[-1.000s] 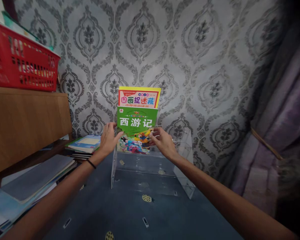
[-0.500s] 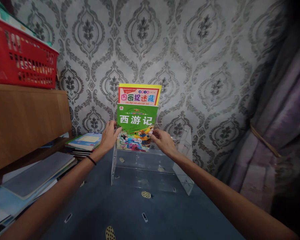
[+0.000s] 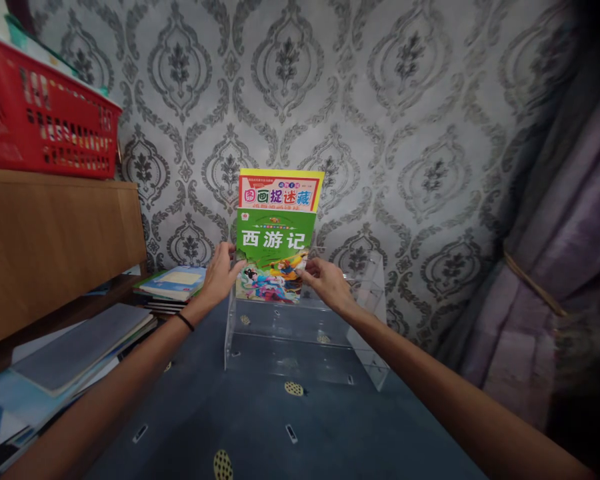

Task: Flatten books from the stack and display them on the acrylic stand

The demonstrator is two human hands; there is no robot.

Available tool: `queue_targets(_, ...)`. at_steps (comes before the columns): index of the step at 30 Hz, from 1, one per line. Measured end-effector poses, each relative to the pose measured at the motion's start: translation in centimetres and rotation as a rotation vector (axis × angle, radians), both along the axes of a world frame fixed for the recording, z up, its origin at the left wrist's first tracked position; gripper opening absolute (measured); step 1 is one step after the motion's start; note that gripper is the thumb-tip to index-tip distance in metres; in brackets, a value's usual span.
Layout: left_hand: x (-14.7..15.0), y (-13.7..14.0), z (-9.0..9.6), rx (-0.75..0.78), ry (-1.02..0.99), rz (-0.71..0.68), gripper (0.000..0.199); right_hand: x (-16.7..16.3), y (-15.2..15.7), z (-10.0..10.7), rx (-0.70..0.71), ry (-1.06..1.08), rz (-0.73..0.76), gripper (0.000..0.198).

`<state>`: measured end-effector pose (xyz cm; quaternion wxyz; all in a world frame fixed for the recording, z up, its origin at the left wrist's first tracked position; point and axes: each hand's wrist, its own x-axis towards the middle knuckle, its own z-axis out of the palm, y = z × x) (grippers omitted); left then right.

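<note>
A green picture book (image 3: pixel 276 233) with white Chinese characters and cartoon figures on its cover stands upright at the upper tier of a clear acrylic rack (image 3: pixel 290 350). Behind it rises a taller pink and yellow book (image 3: pixel 277 190), of which only the top shows. My left hand (image 3: pixel 222 275) is closed at the green book's left edge, thumb at the front and fingers partly hidden. At the opposite edge, my right hand (image 3: pixel 327 283) pinches the same book low on its side, over the drawn figures.
To the left lie a stack of books (image 3: pixel 173 283) and a pile of notebooks (image 3: pixel 80 347), beside a wooden cabinet (image 3: pixel 60 247) bearing a red basket (image 3: pixel 10 113). A blue patterned tablecloth (image 3: pixel 250 427) covers the table. A purple curtain (image 3: pixel 530 320) hangs at right.
The whole view has shifted slightly, so things appear a little further right. Both hands keep their places on the green book, which shows no clear movement in the rack.
</note>
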<state>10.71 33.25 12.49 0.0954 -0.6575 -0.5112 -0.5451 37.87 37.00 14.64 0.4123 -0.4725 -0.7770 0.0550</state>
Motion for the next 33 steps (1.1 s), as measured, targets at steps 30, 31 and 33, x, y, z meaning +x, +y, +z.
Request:
queue_targets(30,-0.2,-0.03,-0.85,0.0,0.012,-0.034,0.034,0.07,-0.13,-0.14,0.018,0.031,0.035,0.015)
queue_targets(31,-0.22,-0.05,-0.87,-0.003,0.006,-0.039,0.036,0.08,-0.19,-0.18,0.02,0.033,0.039,0.015)
queue_targets(33,-0.24,-0.1,-0.92,-0.007,-0.011,-0.05,0.038,0.11,-0.34,-0.28,0.025,0.036,0.049,0.013)
